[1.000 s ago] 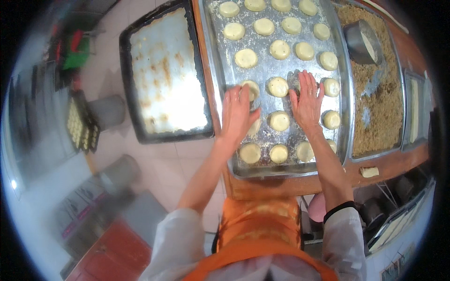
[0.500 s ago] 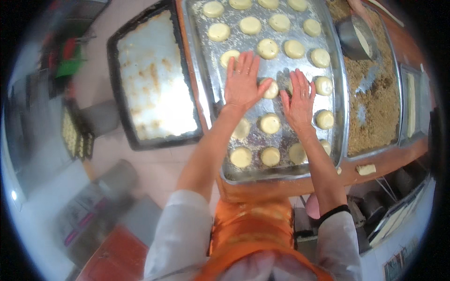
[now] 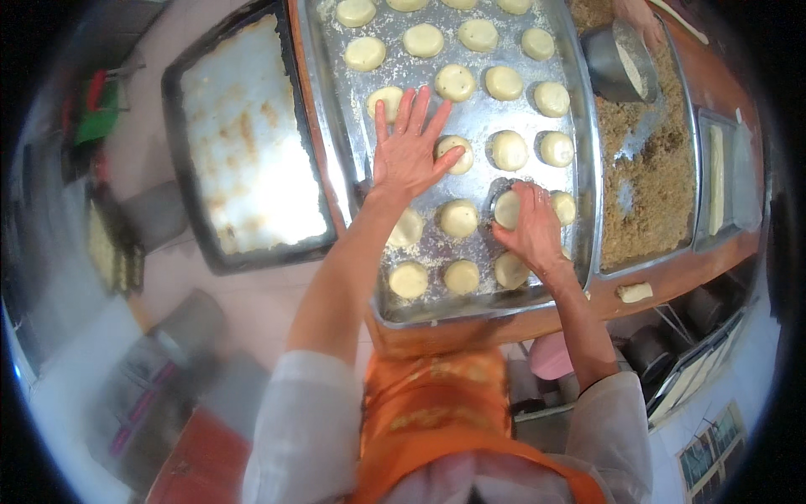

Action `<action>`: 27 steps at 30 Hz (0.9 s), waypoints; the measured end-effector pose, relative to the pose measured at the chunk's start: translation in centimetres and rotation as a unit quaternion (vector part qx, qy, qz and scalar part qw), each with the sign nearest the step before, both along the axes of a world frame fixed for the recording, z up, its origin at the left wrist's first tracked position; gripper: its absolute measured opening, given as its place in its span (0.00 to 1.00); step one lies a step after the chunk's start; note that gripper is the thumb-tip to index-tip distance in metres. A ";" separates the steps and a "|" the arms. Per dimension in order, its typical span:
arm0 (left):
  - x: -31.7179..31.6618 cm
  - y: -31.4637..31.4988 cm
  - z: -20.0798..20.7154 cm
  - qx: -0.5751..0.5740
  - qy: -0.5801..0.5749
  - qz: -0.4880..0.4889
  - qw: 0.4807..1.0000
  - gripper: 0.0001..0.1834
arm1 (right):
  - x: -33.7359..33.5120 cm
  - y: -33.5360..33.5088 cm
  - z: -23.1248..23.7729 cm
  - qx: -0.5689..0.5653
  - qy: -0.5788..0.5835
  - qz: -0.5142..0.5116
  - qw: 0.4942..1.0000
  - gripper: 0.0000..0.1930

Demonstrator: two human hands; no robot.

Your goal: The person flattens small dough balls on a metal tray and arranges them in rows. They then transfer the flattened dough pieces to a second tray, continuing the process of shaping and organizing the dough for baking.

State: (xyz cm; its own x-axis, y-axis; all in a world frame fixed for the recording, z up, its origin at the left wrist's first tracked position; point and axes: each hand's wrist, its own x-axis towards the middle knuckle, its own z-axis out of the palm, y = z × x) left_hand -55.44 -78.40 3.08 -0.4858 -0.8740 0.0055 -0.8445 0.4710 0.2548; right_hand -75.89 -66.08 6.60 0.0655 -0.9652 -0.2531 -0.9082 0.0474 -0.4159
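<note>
Flattened pale dough rounds lie in rows on a large metal tray (image 3: 437, 309) dusted with white bits. My left hand (image 3: 409, 160) is spread flat over the tray's left half. Its fingers partly cover one dough round (image 3: 385, 99) and its thumb lies across another dough round (image 3: 454, 160). Lower and to the right, my right hand (image 3: 537, 227) has its fingers and thumb curled around the side of a dough round (image 3: 507, 210), which still rests on the tray. The right wrist partly hides a dough round at the near right.
An empty, stained baking tray (image 3: 252, 143) is at the left. To the right, a tray of brown crumbly filling (image 3: 651, 202) holds a grey metal pot (image 3: 617, 67), with another person's hand (image 3: 638, 18) beside it. A dough piece (image 3: 634, 292) lies at the table edge (image 3: 697, 290).
My right hand has moved toward me from one dough round to a nearer one, and its fingers have curled around it. My left hand stays over the same rounds, fingers now spread wider.
</note>
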 end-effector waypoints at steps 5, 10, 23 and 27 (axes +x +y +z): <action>0.6 0.2 -0.3 -0.002 -0.008 0.009 1.000 0.37 | 1.3 -1.4 3.0 0.055 -0.058 -0.108 0.991 0.34; 0.5 0.2 0.1 0.000 0.009 0.007 1.000 0.37 | 0.8 -5.2 1.8 -0.110 0.010 -0.029 0.993 0.33; 0.1 0.0 -0.3 -0.011 0.044 0.002 0.999 0.36 | 2.1 -13.0 -2.3 -0.245 0.073 -0.036 0.966 0.29; 1.2 0.0 -0.1 -0.012 0.085 0.024 0.996 0.36 | 3.4 -13.6 -4.6 -0.246 0.110 -0.015 0.963 0.28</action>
